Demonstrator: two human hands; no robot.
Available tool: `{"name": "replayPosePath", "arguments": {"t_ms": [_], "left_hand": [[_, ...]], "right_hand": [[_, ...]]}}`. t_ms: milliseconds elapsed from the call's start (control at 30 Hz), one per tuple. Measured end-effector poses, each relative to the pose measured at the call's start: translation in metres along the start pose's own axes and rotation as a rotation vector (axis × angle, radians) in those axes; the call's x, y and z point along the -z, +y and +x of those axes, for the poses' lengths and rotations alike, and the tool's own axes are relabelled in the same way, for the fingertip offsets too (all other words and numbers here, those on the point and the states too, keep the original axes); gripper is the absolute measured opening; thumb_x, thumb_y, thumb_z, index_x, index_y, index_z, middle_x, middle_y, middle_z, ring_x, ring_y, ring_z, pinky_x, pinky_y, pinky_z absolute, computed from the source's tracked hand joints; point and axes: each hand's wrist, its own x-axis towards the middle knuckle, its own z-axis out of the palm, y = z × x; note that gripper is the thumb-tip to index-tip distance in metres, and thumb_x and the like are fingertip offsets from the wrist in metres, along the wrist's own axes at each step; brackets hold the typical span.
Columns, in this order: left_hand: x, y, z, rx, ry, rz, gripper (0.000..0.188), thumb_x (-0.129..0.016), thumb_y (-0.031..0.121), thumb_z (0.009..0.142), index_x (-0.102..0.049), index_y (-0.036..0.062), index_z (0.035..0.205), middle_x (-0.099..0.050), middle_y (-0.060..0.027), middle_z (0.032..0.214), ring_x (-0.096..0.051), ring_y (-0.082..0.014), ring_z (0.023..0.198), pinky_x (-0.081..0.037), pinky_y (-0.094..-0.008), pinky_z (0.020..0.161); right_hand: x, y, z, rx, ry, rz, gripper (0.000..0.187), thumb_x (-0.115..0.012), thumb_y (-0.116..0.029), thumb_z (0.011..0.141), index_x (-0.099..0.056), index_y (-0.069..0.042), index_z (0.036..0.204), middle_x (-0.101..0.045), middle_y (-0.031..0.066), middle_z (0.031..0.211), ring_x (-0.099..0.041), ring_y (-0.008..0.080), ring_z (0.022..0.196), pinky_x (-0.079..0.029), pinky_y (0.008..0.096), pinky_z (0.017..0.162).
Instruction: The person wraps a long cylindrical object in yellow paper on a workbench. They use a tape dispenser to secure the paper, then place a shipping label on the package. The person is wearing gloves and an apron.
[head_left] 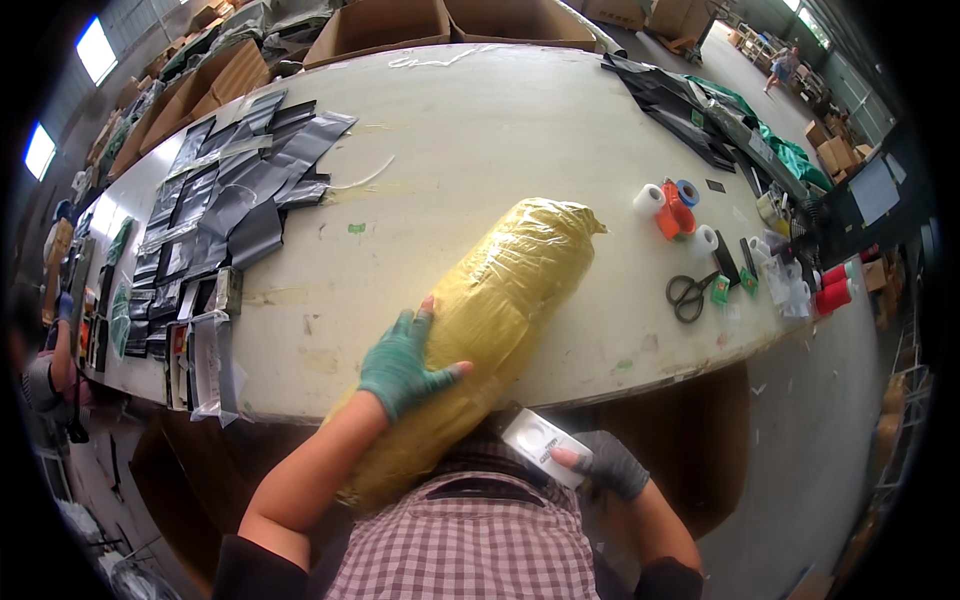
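Observation:
A long yellow package [500,300] wrapped in shiny plastic lies slantwise across the table's near edge, its lower end against my checked apron. My left hand [405,368], in a green glove with bare fingertips, rests on its left side, fingers spread. Just right of the package's lower end, below the table edge, my right hand [612,465] wears a dark grey glove. Its bare thumb presses on a small white rectangular object [541,445] with a round shape on its face; the other fingers are mostly hidden behind it.
Flat black and grey plastic bags [220,195] are spread on the table's left. Black scissors [688,297], a red tape dispenser [675,212] and white rolls [649,200] lie at the right. Red thread spools [832,293] stand near a dark monitor [875,190]. Cardboard boxes [380,30] line the far edge.

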Motion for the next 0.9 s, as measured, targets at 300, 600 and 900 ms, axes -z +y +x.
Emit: {"name": "replayPosePath", "arguments": {"t_ms": [300,600,900], "left_hand": [[-0.041,0.033,-0.030,-0.875,-0.139,0.903,0.058,-0.058,0.042,0.084,-0.056,0.0088,0.131,-0.052,-0.0162,0.135,-0.042,-0.0269,0.132,-0.011,-0.0501,0.118],[0.007,0.099,-0.023,0.396,-0.854,-1.616,0.060,-0.049,0.048,0.097,-0.053,-0.0045,0.125,-0.061,-0.0165,0.118,-0.059,-0.0209,0.109,-0.048,-0.0313,0.095],[0.019,0.074,-0.036,0.271,-0.971,-1.570,0.040,-0.068,0.032,0.089,-0.060,-0.0005,0.109,-0.065,-0.0078,0.102,-0.061,-0.0161,0.099,-0.049,-0.0286,0.087]], "right_hand": [[0.015,0.061,0.011,0.019,0.210,0.456,0.048,-0.068,-0.043,0.084,-0.069,0.002,0.100,-0.069,0.0075,0.085,-0.062,0.0141,0.073,-0.049,0.0270,0.068],[0.014,-0.019,-0.070,0.662,0.129,-0.028,0.056,-0.080,-0.036,0.070,-0.066,0.005,0.106,-0.070,0.0135,0.086,-0.067,0.0220,0.076,-0.052,0.0317,0.071],[-0.007,-0.016,-0.049,1.121,0.178,-0.449,0.049,-0.089,-0.032,0.060,-0.068,-0.003,0.093,-0.069,0.0118,0.085,-0.069,0.0311,0.079,-0.055,0.0366,0.076]]}}
